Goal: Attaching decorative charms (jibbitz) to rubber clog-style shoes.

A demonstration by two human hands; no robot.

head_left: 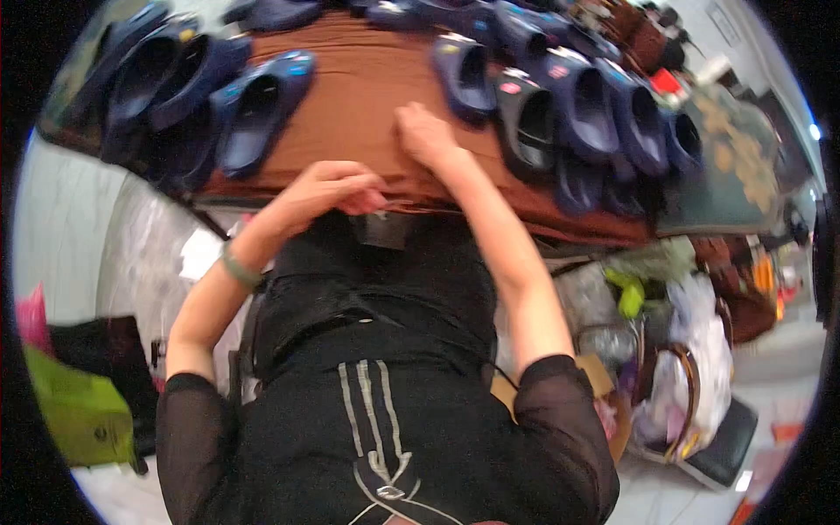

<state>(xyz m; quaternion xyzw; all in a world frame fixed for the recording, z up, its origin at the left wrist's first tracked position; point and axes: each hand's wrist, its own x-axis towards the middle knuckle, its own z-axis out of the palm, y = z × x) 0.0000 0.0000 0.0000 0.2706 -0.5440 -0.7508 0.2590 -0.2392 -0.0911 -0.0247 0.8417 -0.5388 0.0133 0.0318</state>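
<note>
Left hand (339, 186) at near edge of the brown cloth (354, 83), in front of the lap. Its fingers are bent and bunched close, pointing right; cannot tell whether anything thin is pinched between them. Green bracelet (241, 269) on that wrist.

Right hand (426, 136) farther in, over the cloth, right of the left hand and apart from it. Fingers loosely curled and blurred; cannot tell whether they are together on something or just resting on the fabric.

Cloth lies over the bench (68, 138), a bare stretch between two groups of clogs, slightly rumpled along the front edge. Left group (249, 131): dark blue, some with bright blue bits on the uppers, toes mostly pointing away. Right group (582, 109): also dark, packed close, some lower ones partly hidden. Nearest the right hand: a navy clog (472, 83), just beyond and to its right. More clogs along the far side.

Below, left: lime-green bag (79, 416) on the floor. Below, right: cardboard box (617, 420), partly hidden by the right sleeve (560, 411); beside it, whitish plastic bag (704, 350).
</note>
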